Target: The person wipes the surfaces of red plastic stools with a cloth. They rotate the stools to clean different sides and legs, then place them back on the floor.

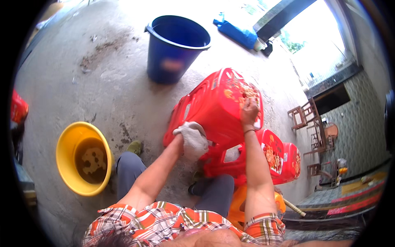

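Observation:
A large red plastic stool [216,102] with food pictures printed on its seat lies tilted before me. My left hand [188,142] has a grey-white cloth [193,140] in it, pressed against the near side of the stool. On the printed seat, near its right edge, rests my right hand [249,111]; whether its fingers grip anything cannot be told. More red stools [273,154] with similar prints stand to the right, partly behind my right forearm. Left of my knees is a yellow tub [63,157] holding brown, foamy water.
A dark blue bucket [172,61] stands beyond the stool on the concrete floor. An orange plastic seat [239,203] is close by my right side. Wooden chairs [304,114] stand by the right wall. A blue wrapped bundle [237,34] lies farther off, and a red object [18,106] is at the left edge.

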The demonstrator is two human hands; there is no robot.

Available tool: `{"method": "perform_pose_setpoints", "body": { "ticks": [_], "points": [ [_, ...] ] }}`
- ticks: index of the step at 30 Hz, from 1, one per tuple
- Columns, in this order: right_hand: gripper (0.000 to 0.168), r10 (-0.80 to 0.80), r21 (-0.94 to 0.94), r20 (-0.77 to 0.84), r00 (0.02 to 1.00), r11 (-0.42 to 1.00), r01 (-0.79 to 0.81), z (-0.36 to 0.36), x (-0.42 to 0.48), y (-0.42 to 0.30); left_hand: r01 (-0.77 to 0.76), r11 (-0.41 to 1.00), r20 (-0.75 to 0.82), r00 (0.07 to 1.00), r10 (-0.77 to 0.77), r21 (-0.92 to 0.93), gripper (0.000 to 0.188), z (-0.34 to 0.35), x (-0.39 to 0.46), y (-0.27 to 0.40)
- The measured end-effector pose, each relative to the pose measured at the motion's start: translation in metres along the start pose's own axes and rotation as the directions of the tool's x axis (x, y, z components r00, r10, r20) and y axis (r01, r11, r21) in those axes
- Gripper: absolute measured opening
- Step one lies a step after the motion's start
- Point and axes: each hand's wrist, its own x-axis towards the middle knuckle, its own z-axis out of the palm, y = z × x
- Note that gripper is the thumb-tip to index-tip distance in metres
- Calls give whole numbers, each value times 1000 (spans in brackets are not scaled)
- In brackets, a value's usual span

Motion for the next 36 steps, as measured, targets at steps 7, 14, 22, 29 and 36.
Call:
{"method": "perform_pose_setpoints", "body": {
  "ticks": [7,14,22,29,36],
  "points": [
    [18,-10,199,-44,999,980,19,12,12,-42,-431,899,1,902,432,84,10,-78,-46,69],
    [15,-276,33,146,950,961,274,16,21,-47,339,-585,40,842,538,737,12,-27,-53,66],
    [25,57,-245,451,890,968,62,33,56,-66,220,-674,50,933,357,705,14,-21,-61,104],
    [30,71,-112,428,901,993,-25,46,54,-38,142,-611,50,957,286,779,18,-11,-35,118],
    [27,-8,4,582,813,1000,6,28,61,-59,-426,158,59,453,890,891,3,-38,19,82]
  ]
}}
